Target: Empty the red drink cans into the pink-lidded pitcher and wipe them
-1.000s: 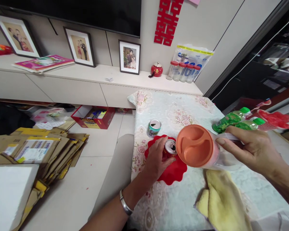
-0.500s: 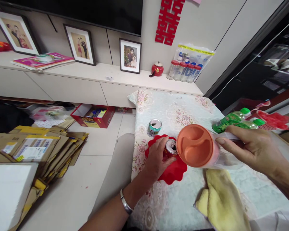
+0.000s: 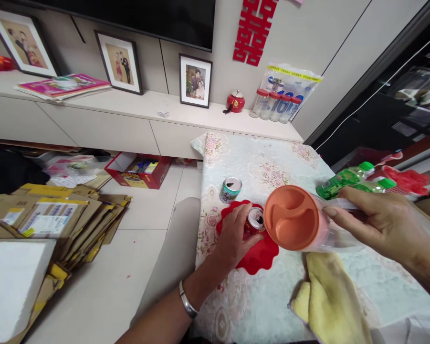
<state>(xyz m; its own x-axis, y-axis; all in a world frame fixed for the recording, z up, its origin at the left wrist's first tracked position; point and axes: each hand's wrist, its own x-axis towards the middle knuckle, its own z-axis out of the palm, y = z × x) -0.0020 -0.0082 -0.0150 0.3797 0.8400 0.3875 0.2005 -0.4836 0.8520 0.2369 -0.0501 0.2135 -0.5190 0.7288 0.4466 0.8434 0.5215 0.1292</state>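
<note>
My left hand (image 3: 235, 235) is wrapped round a small red drink can (image 3: 255, 220) with an opened top, standing over a red scalloped tray (image 3: 263, 253). In my right hand (image 3: 382, 229) is the handle of a clear pitcher (image 3: 338, 237) with an orange lid (image 3: 291, 218). The pitcher is tilted toward the can, its lid side facing me and its rim close to the can's top. Whether liquid is flowing cannot be made out. Just beyond the tray stands a green and silver can (image 3: 231, 189), also opened.
A yellow cloth (image 3: 331, 291) lies on the flowered tablecloth (image 3: 243, 157) near me. Green-capped bottles (image 3: 345, 179) stand at the right. Flattened cardboard boxes (image 3: 68, 220) and a red box (image 3: 139, 169) are on the floor at left. Jars (image 3: 274, 106) line the cabinet.
Both hands, the can and the pitcher stay almost in the same place. The view has shifted very slightly.
</note>
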